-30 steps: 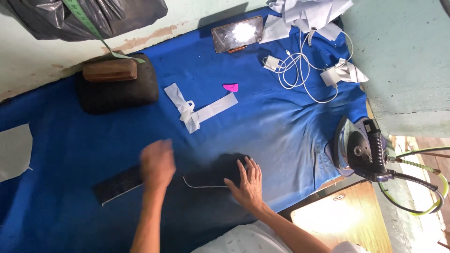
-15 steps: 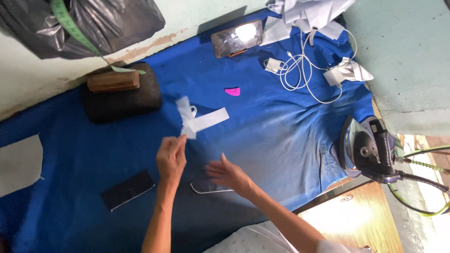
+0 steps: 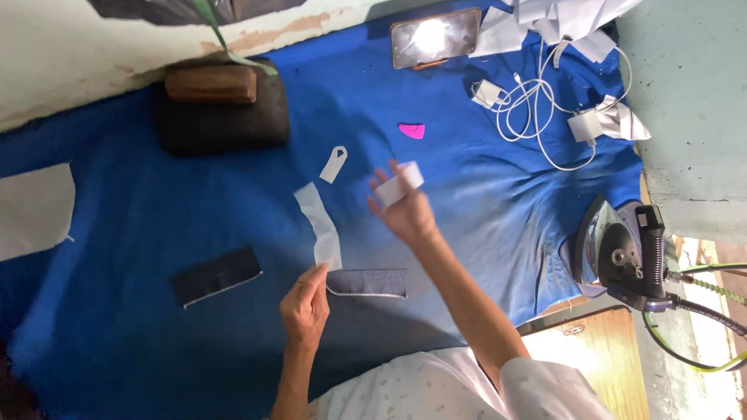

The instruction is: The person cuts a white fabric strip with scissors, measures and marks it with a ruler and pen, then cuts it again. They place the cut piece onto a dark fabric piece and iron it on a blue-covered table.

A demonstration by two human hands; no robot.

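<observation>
Fingers of left hand (image 3: 305, 307) pinch white strip (image 3: 320, 225) (right hand (image 3: 406, 208) grips another (image 3: 398, 184)).

2 denim pcs (image 3: 366, 282), 3 white strips (image 3: 321, 225), 1 iron (image 3: 618, 253).

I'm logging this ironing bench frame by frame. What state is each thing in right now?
Left hand: holds the end of a white strip.
Right hand: lifted, holds a short white piece.
Denim piece: flat, by the left fingers.
Second denim piece: flat, untouched.
Iron: stood on end at the edge.
Phone: flat, screen glaring.
White cable: loosely coiled.
</observation>
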